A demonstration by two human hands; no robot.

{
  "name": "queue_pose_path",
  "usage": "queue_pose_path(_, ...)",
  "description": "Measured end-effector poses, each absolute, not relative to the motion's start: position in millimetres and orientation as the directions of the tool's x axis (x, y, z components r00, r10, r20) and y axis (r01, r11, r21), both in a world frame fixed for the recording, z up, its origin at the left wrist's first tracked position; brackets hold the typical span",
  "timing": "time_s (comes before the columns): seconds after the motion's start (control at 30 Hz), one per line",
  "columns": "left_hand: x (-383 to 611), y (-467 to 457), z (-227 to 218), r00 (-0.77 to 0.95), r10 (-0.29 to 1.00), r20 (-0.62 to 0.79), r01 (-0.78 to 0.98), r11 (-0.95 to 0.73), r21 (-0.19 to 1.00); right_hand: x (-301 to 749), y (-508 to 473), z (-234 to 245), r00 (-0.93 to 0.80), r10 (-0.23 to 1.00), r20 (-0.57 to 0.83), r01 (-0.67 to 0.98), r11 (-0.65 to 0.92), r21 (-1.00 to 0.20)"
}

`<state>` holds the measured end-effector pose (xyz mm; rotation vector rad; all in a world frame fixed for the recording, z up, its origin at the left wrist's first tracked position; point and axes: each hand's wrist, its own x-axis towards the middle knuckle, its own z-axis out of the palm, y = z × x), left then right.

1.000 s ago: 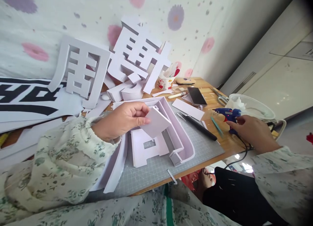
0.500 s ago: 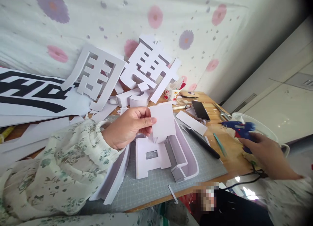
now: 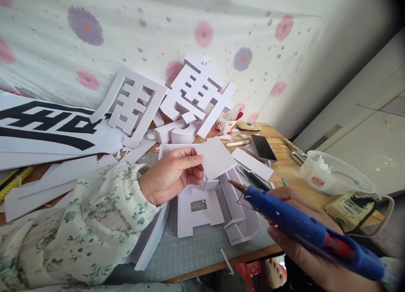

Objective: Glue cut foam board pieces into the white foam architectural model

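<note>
My left hand (image 3: 172, 174) pinches a white foam-board piece (image 3: 217, 157) and holds it above a half-built white foam letter (image 3: 202, 205) lying on the grey cutting mat (image 3: 202, 250). My right hand (image 3: 303, 237) grips a blue hot glue gun (image 3: 303, 226) at the lower right. Its brown nozzle points left toward the held piece and stops a short way from it.
Large white cut-out characters (image 3: 193, 94) lean on the flowered cloth at the back. A black-printed sheet (image 3: 47, 127) lies left. A phone (image 3: 265, 147), scissors (image 3: 292, 151), a paper cup (image 3: 226, 124), a black pen (image 3: 253, 178) and a clear bowl (image 3: 335, 174) sit on the wooden table (image 3: 278, 134).
My right hand lifted the glue gun off the table and swung it in toward the middle, nozzle leading. My left hand raised and tilted the foam-board piece.
</note>
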<state>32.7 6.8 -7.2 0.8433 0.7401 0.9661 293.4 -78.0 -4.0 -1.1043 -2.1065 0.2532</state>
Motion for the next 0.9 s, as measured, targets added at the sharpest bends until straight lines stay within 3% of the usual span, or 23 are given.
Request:
queue_pose_path(0.17, 34, 7, -9, 0.412, 0.898, -0.155, -0.413, 0.336, 0.846, 290, -74, -17, -0.5, 0.73, 0.466, 0.562, 0.683, -0.466)
queue_pose_path(0.9, 33, 8, -10, 0.428, 0.887, -0.172, -0.396, 0.355, 0.847, 290, -71, -29, -0.485, 0.737, 0.471, 0.565, 0.675, -0.474)
